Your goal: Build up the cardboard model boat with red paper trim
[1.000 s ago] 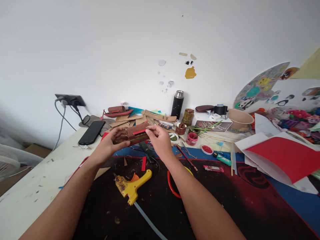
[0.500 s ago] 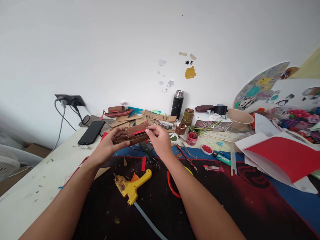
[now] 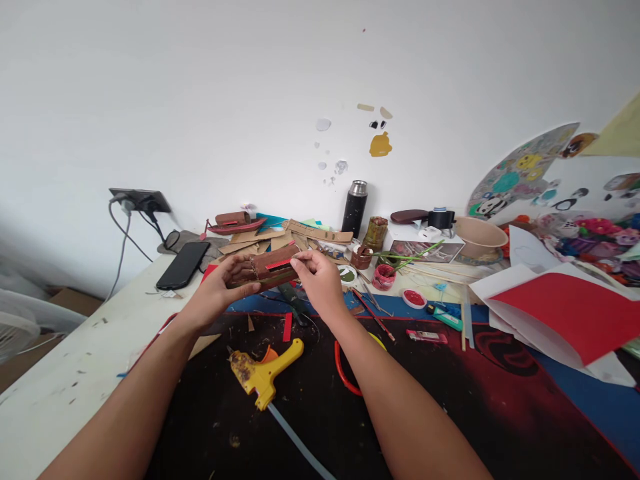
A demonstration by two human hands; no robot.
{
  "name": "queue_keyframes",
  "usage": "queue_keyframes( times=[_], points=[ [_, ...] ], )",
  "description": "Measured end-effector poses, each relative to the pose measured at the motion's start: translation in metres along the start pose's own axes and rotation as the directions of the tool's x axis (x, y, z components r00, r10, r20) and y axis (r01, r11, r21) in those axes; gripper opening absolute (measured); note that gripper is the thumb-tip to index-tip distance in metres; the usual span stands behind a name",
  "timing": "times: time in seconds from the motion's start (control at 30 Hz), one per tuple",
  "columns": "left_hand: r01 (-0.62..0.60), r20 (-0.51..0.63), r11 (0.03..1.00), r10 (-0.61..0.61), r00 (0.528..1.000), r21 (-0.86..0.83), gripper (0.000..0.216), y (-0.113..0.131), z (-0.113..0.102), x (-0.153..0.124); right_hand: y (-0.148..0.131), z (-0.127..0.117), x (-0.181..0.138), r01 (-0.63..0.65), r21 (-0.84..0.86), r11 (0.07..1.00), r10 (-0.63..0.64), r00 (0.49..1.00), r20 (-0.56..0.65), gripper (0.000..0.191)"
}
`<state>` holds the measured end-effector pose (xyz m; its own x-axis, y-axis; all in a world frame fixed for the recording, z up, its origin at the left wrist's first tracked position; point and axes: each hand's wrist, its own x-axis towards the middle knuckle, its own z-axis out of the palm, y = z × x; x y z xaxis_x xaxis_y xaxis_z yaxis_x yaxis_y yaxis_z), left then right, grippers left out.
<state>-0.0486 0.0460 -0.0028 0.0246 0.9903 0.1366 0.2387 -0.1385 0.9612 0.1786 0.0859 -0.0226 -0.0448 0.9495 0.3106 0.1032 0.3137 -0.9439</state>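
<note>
Brown piece [image 3: 263,261] is filling my left grip [image 3: 215,293]; my right grip [image 3: 317,277] is pinching a red strip [image 3: 277,265] along it, maybe not sticking yet; another strip [image 3: 287,327] is lying apart.

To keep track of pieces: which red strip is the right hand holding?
The red strip against the brown piece, its end pinched by the right hand; the loose strip lies on the dark mat, untouched.
</note>
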Motion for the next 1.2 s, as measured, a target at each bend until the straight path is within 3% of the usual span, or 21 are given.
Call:
queue_keyframes(
  times=[0.47,1.2],
  points=[
    [0.004,0.034,1.000,-0.003,0.999,-0.024,0.074,-0.008,-0.003,0.002,-0.002,-0.001,-0.001,-0.001,-0.007,1.000,0.001,1.000,0.010,0.025],
    [-0.027,-0.023,1.000,0.027,0.999,0.001,0.077,-0.009,-0.003,0.003,0.007,0.000,0.003,0.002,0.099,0.995,0.000,1.000,-0.024,0.034]
  ],
)
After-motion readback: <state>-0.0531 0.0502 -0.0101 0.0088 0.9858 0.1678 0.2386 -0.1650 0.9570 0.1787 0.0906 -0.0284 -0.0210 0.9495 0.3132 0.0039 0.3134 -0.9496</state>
